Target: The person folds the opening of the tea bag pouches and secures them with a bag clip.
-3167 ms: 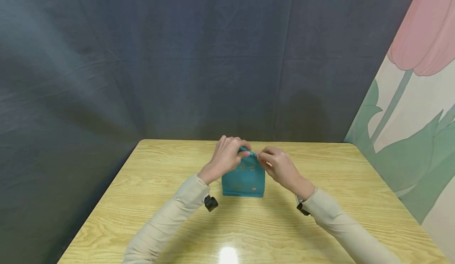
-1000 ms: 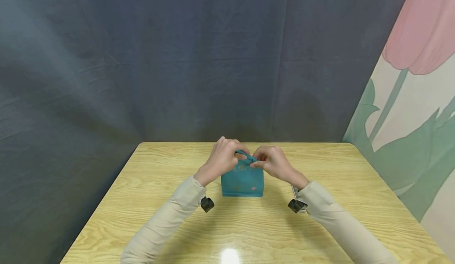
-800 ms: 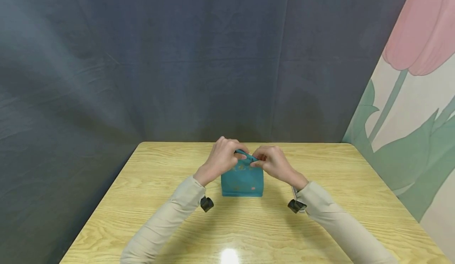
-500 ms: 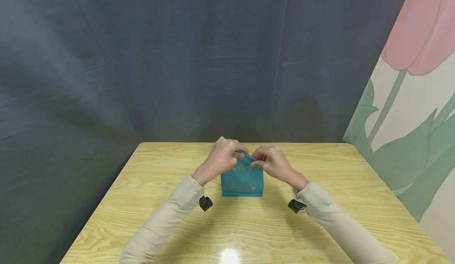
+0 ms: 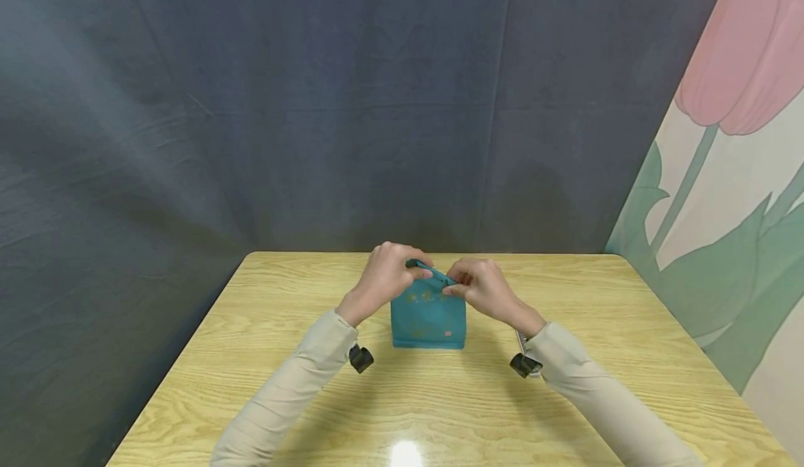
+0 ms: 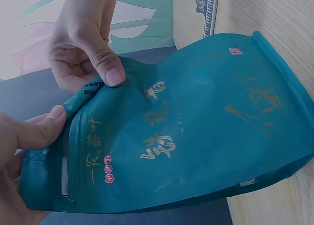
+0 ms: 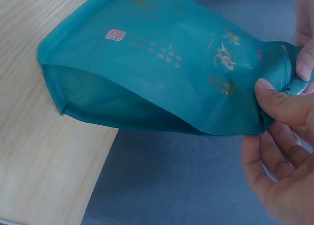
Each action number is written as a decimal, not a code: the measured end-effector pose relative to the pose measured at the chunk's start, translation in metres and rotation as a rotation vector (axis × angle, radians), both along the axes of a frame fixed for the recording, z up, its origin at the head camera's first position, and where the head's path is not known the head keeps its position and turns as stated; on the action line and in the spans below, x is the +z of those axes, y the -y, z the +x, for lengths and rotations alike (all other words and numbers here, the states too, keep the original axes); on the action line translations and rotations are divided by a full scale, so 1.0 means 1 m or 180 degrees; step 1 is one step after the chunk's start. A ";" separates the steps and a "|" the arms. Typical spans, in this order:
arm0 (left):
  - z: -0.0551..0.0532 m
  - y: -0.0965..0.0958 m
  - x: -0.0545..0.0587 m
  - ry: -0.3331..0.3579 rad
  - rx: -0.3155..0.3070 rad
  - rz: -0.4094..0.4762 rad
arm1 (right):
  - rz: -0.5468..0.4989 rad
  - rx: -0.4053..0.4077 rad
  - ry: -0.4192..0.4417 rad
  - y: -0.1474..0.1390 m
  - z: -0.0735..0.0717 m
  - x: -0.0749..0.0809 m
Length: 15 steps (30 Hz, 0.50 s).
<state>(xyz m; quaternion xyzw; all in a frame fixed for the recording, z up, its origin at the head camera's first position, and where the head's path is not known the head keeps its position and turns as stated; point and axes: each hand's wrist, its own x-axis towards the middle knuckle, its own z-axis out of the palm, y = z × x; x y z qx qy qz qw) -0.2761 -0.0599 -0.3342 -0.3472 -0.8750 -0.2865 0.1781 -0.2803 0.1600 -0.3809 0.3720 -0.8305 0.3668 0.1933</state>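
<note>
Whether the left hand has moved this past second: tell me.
Yes: the left hand has shifted slightly left, toward the left edge of the table.

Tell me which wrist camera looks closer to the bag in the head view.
The left wrist camera: a narrow strip of table separates it from the bag; the right wrist camera sits farther off.
</note>
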 end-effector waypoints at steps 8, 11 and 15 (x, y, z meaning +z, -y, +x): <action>-0.001 0.001 -0.002 -0.0035 -0.0051 0.0057 | -0.0013 0.0003 -0.0045 0.000 0.000 0.000; -0.002 0.001 -0.003 -0.0121 -0.0070 0.0044 | -0.0001 0.0018 -0.0100 -0.001 0.000 -0.002; -0.003 0.001 -0.004 -0.0258 -0.0128 0.0021 | 0.0040 -0.0003 -0.0152 -0.001 0.000 -0.002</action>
